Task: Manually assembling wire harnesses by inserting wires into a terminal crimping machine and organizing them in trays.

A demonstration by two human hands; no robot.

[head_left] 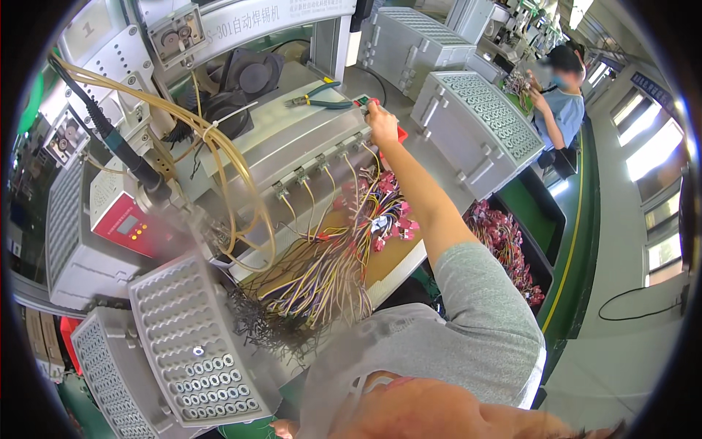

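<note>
Right fingers (375, 111) partly hide a small object (362, 100).

I get a bright picture, with daylight burning the windows (654, 154) white between two and three o'clock. A hazy smear softens the right end of the red-fronted box (123, 223) at nine. Toward twelve, the right hand (382, 124) reads fairly crisp. The fisheye bows the yellow floor line (573, 238) at three and blackens all corners.
</note>
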